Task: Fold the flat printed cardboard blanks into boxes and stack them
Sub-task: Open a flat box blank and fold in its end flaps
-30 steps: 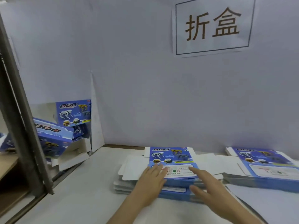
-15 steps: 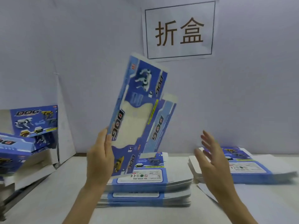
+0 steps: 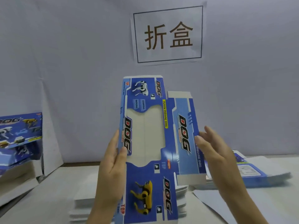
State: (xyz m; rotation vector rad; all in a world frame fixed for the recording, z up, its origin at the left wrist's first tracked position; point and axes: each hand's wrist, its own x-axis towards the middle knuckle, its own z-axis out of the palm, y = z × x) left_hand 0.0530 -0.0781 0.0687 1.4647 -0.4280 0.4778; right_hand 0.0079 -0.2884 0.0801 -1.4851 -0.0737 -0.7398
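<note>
Flat printed blank (image 3: 161, 183) is held upright in mid-air above the table (image 3: 53, 188), printed face toward the camera, long axis vertical, in front of the pale wall. It is not yet folded: the main panel with its cut-out window and a narrower side panel to its right lie almost in one plane. Left hand (image 3: 111, 172) grips the blank's left edge, with the thumb (image 3: 123, 152) pressed on the printed face beside the "DOG" lettering and the fingers curled behind the card. Right hand (image 3: 216, 157) stands at the side panel's right edge, fingers nearly straight and spread, thumb tip against the edge; a firm pinch is not evident. A stack of flat blanks (image 3: 80, 206) lies on the table directly below the held one, and a second stack (image 3: 258, 177) lies to the right, behind the right hand. Folded boxes (image 3: 19, 131) are piled at the far left, leaning unevenly. A paper sign (image 3: 168, 34) with two characters is fixed to the wall above.
</note>
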